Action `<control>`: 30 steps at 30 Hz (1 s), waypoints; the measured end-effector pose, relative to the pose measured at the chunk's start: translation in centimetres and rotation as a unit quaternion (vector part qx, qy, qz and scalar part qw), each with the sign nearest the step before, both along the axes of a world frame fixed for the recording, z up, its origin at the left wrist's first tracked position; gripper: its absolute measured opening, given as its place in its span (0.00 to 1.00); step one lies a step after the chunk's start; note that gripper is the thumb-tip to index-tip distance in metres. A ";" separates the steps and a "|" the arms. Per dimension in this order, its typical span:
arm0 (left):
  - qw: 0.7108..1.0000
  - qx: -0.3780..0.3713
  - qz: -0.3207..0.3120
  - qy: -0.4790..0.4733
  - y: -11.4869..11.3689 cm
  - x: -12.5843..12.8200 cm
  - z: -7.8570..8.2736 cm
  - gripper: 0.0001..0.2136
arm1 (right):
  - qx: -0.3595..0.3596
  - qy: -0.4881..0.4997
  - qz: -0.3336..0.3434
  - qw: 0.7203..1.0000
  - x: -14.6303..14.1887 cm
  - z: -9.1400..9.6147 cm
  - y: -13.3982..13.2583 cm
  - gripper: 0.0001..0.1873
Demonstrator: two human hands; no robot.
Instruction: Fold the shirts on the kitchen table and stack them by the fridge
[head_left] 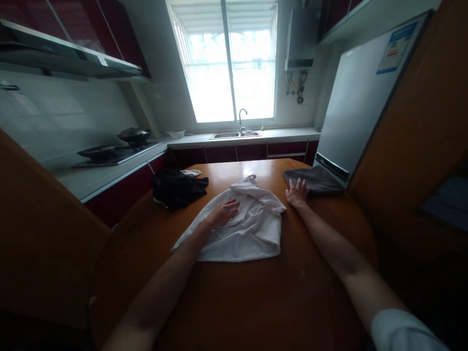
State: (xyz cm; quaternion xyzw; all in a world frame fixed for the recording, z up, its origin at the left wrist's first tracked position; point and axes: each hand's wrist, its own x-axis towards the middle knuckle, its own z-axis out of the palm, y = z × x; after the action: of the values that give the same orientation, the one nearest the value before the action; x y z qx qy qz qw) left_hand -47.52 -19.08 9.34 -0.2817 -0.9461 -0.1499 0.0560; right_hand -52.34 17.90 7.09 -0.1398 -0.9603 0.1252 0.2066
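Evidently, we have the white cloth point(256, 239) lying under and to the right of our left hand point(224, 213), in the gap between both hands and spilling toward us. Its near edge lies fairly flat; the part beyond and right of the left hand is rumpled into folds, which we take as the reason a palm rests there. Left hand: palm down, fingers extended and slightly apart, pinching nothing. How hard it presses, we cannot tell.

Right hand point(297, 194): fingers spread, fingertips over the near-left corner of the dark grey cloth point(323, 179), no grip seen. That cloth lies flat and compact beyond and right of the hand, probably set aside to leave the middle free. Beyond and left of the left hand sits a black cloth point(179, 189), heaped loosely, apart from the white one; a small white piece point(190, 173) shows behind it. All rest on the wooden bench point(248, 302). Farther out, past both hands, a bright window point(212, 78) backlights the folds.
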 end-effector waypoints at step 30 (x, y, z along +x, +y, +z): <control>0.993 -0.069 0.063 -0.075 0.7 0.2 0.0 0.26 | -0.086 0.126 0.122 0.981 2.3 1.1 -1.6 0.23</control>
State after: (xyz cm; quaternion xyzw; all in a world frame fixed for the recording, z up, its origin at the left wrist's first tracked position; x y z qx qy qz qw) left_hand -47.34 -18.42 9.31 -0.2122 -0.9716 -0.1012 -0.0251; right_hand -50.08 16.31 8.23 -0.0221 -0.9222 0.2478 0.2960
